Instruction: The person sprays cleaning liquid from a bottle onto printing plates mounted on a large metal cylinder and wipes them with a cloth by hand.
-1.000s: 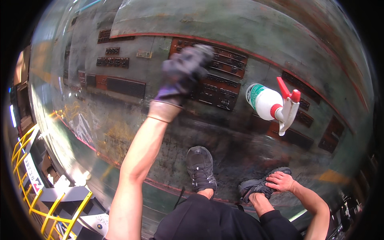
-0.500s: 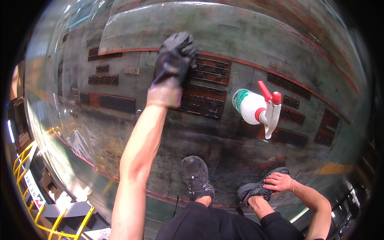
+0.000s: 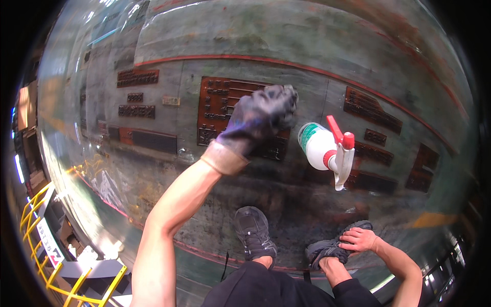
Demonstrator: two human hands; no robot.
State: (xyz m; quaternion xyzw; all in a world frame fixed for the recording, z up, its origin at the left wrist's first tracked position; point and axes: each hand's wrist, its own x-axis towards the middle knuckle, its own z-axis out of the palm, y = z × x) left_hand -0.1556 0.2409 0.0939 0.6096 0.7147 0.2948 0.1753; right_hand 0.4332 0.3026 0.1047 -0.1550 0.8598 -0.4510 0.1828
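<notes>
My left hand (image 3: 266, 115), in a dark glove with a tan cuff, is curled closed over the large reddish-brown relief plate (image 3: 207, 115) and hides much of its right half. Whether anything is inside the curled fingers cannot be seen. To its right, a white spray bottle (image 3: 320, 149) with a green label and a red-and-white trigger head lies tilted among other plates. My bare right hand (image 3: 358, 239) rests on my right shoe (image 3: 327, 250), its fingers laid out across the top.
Smaller relief plates lie on the dark sheet on both sides, such as one (image 3: 137, 78) at left and one (image 3: 371, 110) at right. My left shoe (image 3: 251, 230) stands on the sheet. A yellow railing (image 3: 76, 286) is at the lower left.
My left hand has swept right and a little nearer across the large plate, uncovering its left part. The view has shifted slightly. My right hand stays on the shoe.
</notes>
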